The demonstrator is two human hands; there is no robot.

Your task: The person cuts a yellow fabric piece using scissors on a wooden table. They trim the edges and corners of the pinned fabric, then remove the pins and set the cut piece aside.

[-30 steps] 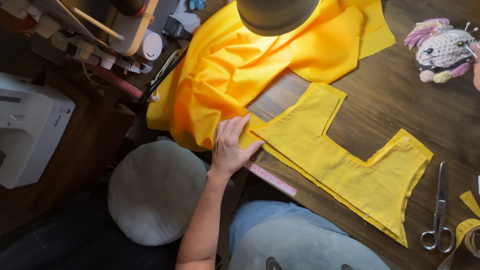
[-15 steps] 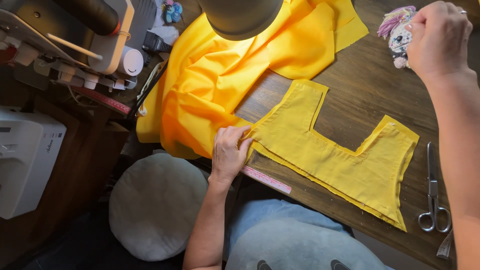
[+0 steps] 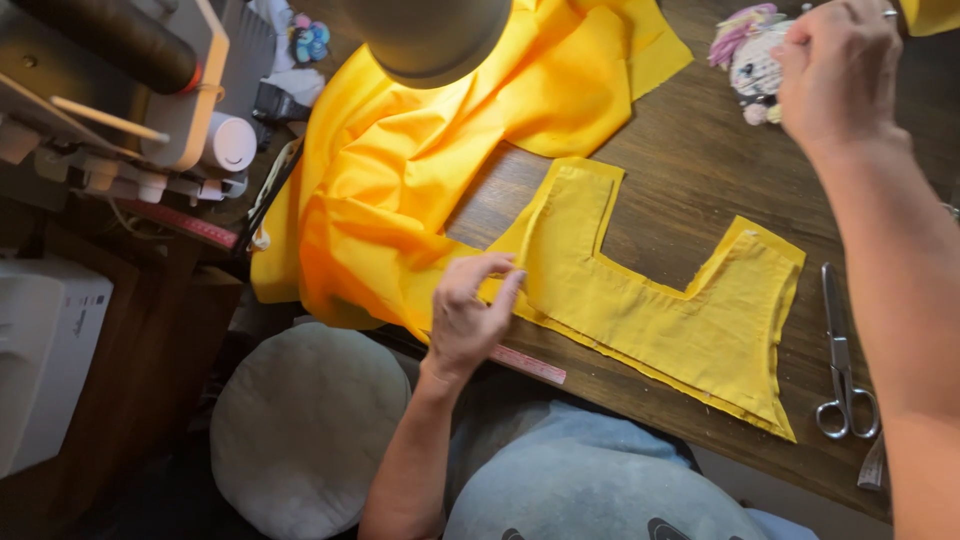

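A cut yellow fabric piece [image 3: 660, 305] with a square notch lies flat on the dark wooden table [image 3: 690, 170]. My left hand [image 3: 470, 315] pinches its near left corner with fingertips curled. My right hand [image 3: 840, 70] is raised at the upper right with fingers closed, right beside a small plush pincushion toy [image 3: 750, 60]; what it holds, if anything, is too small to see. A large heap of loose yellow fabric [image 3: 430, 160] spreads to the left of the cut piece.
Scissors [image 3: 840, 355] lie on the table at the right. A pink ruler [image 3: 525, 363] runs along the near table edge. A lamp shade [image 3: 430, 35] hangs overhead. A thread stand [image 3: 150, 90], white machine [image 3: 45, 350] and round grey cushion [image 3: 310, 425] stand at left.
My right arm came into view and rose to the plush toy at the upper right. My left hand went from lying flat on the fabric to pinching its corner.
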